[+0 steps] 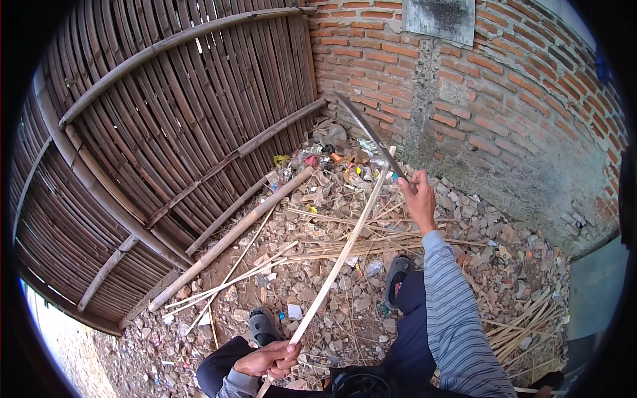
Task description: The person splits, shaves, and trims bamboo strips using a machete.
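While the left hand grips a bamboo strip, the right hand raises a blade.

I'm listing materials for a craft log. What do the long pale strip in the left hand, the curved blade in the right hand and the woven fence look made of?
Long pale strip: apparently split bamboo, matte, cream, fibrous. Curved dark blade: probably metal, dull grey, thin edge. Woven fence: flattened bamboo slats, weathered brown, with round pole braces.
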